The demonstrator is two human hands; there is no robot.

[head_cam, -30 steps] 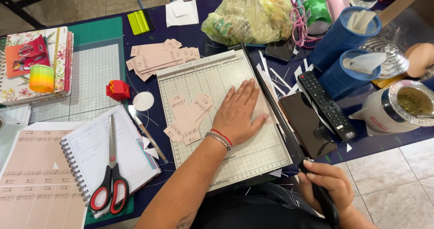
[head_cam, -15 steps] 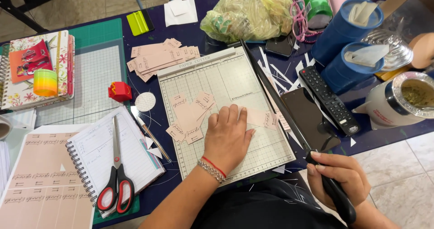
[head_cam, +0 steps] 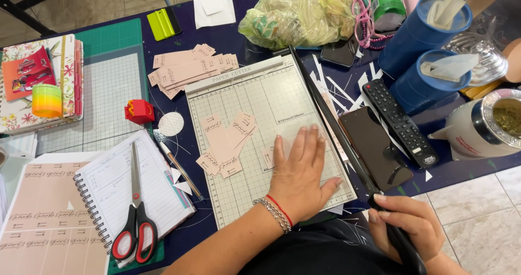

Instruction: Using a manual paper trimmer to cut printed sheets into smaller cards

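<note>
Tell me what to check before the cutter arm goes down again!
1. Left hand flat on the paper cutter board, pressing down: ok.
2. Left fingers away from the blade arm edge: not ok, they lie very near it.
3. Right hand gripping the black handle: ok.
4. Paper lined up under the hand: cannot tell, the hand hides it.
5. Cut pink slips away from the cutting edge: ok.
6. Phone clear of the arm: not ok, it lies right beside it.
</note>
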